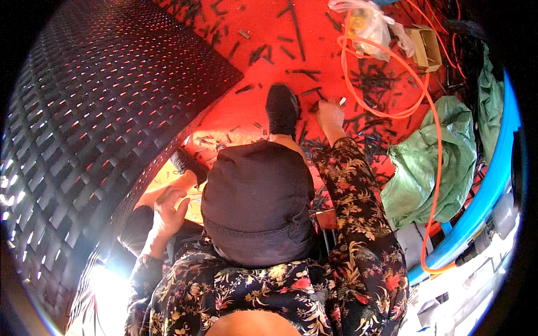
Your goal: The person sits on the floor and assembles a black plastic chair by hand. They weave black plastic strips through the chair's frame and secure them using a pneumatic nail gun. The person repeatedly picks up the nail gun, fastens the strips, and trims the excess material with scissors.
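A large dark woven panel, like plastic wicker, slants along my left side. My left hand hovers beside its lower edge. The fingers bend loosely with the thumb apart, and nothing shows in them. On the other side, my right hand reaches down to the red floor covering, beyond my knee. Its fingers are closed; a small white tip and a dark piece show by them, but I cannot make out what is held. Many short dark strips lie scattered around that hand.
An orange hose loops across the right side. Near it are a crumpled green sack, a clear plastic bag and an open cardboard box. A curved blue tube borders the right. My dark shoe rests ahead.
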`<state>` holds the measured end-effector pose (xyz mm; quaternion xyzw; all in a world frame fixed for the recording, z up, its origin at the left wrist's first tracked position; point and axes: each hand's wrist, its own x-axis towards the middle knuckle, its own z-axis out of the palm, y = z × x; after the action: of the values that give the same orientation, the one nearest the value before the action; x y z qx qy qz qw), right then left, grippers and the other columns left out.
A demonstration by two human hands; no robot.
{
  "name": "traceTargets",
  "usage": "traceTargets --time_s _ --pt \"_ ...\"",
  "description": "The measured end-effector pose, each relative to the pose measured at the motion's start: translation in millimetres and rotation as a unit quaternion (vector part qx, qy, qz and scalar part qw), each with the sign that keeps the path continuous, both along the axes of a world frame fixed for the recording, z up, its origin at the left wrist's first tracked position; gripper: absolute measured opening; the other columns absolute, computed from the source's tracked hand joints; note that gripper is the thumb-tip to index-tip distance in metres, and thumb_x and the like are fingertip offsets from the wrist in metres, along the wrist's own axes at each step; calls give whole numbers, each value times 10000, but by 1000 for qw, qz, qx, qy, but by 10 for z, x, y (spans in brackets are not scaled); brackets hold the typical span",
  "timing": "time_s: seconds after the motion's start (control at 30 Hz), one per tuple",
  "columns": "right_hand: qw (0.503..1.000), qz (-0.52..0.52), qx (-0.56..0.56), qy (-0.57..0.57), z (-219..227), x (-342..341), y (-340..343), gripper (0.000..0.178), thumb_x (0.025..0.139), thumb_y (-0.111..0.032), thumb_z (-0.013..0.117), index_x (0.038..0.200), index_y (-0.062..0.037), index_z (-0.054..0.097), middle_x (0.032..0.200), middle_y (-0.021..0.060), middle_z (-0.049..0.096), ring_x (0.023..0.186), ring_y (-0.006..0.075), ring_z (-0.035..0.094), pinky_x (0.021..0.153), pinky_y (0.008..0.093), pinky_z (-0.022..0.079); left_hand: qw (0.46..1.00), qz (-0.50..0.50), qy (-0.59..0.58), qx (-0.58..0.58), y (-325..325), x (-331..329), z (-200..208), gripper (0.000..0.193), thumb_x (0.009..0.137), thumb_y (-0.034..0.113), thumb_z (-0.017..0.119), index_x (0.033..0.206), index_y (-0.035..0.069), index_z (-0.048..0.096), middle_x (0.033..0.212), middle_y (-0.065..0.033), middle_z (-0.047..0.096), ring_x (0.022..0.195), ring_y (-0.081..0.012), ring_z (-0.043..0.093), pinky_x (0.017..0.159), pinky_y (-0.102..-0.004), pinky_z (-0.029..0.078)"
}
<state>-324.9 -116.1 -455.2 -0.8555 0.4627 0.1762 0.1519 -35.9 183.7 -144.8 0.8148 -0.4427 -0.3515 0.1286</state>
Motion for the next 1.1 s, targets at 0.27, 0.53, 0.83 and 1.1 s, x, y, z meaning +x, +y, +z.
traceTargets --time_s 0.27,0.53,0.83,1.1 --pt "983 -7 156 -100 85 45 -281 164 807 -246 575 892 -111 617 797 143 635 841 334 617 712 474 477 999 -29 28 18 3 43 -92 158 707 20 667 838 2 581 825 -162 588 795 -344 596 691 -381 479" --pt "998 -4 -15 -66 117 782 -733 216 872 -190 482 1039 -123 601 1030 161 573 874 380 613 746 496 499 999 -12 14 42 21 25 49 165 705 16 672 842 1 581 825 -158 593 794 -347 596 699 -382 477" --pt "978 -107 -15 -177 63 372 -604 184 821 -154 477 931 -54 586 791 210 601 798 415 592 714 508 468 998 -35 17 -49 -98 -100 -205 159 705 15 678 831 6 582 834 -139 599 788 -336 597 686 -378 484" --pt "794 -287 142 -517 1083 88 -238 141 851 -106 559 942 -13 615 743 3 546 627 81 486 578 256 422 977 -131 -42 -166 -326 -65 -391 77 781 111 599 800 42 570 811 -118 573 780 -317 586 667 -408 477"
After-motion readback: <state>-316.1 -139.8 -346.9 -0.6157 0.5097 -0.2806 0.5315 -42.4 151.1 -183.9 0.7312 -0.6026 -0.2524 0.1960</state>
